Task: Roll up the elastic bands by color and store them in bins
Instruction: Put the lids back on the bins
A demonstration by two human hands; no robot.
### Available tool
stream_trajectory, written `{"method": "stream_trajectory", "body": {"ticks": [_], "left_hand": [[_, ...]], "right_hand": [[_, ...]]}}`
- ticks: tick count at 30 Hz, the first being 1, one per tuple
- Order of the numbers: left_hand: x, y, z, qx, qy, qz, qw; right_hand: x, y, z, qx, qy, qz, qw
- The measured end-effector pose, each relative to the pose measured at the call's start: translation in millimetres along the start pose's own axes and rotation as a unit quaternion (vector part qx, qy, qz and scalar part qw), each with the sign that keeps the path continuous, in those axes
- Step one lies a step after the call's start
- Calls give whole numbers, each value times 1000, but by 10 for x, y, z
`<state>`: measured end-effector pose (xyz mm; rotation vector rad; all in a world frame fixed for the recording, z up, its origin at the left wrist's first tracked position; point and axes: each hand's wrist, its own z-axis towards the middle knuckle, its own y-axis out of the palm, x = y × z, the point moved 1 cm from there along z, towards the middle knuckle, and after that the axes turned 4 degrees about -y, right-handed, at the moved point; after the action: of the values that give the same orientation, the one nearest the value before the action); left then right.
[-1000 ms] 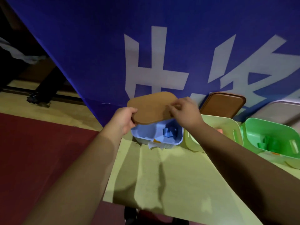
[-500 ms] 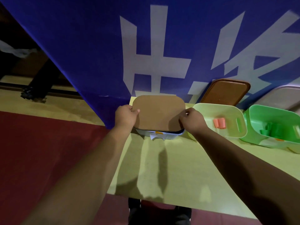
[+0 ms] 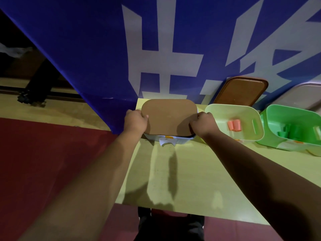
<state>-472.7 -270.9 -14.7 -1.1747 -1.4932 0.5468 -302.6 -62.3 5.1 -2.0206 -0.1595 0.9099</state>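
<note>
I note the brown lid [image 3: 169, 117] lying on the blue bin [image 3: 173, 139] at the far edge of the surface [image 3: 191, 171]. My left hand [image 3: 135, 121] and right hand [image 3: 203, 125] have their fingers clamped on its ends. Orange rolls [image 3: 234, 125] sit in the pale bin [image 3: 224, 106] and green rolls [image 3: 286, 131] in the green bin [image 3: 281, 106]. Both bins are unlidded, so I judge that lidding remains.

brown lid [image 3: 169, 115] on pale blue bin [image 3: 180, 139], orange rolls [image 3: 234, 125] in pale yellow-green bin [image 3: 224, 110], green bin [image 3: 278, 112], yellow-green bench [image 3: 191, 180], blue-and-white banner [image 3: 97, 49]
</note>
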Motion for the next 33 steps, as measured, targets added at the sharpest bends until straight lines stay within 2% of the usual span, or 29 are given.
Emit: {"method": "stream_trajectory", "body": {"ticks": [12,17,20,23,25,29,33], "left_hand": [[61,-81,-39,-20,-19,29,999],[65,-208,-83,-12,-24,-20,999],[186,-304,-110,1,-19,-65,998],[510,-340,-248,0,33,-136,990],[803,-282,-393,-27,75,-163,983],[1460,-18,-663,-91,124,-168,974],[2176,288,-923,-76,163,-145,973]], "right_hand": [[-27,-77,-133,-16,-21,-51,998],[27,-191,-150,0,-32,-31,999],[42,-338,-200,-38,-44,-26,998],[109,-575,-237,-70,-36,12,997],[226,-745,-242,-54,-28,55,997],[558,-1106,-208,-47,-2,127,991],[1038,-1540,-64,-87,7,199,976]]}}
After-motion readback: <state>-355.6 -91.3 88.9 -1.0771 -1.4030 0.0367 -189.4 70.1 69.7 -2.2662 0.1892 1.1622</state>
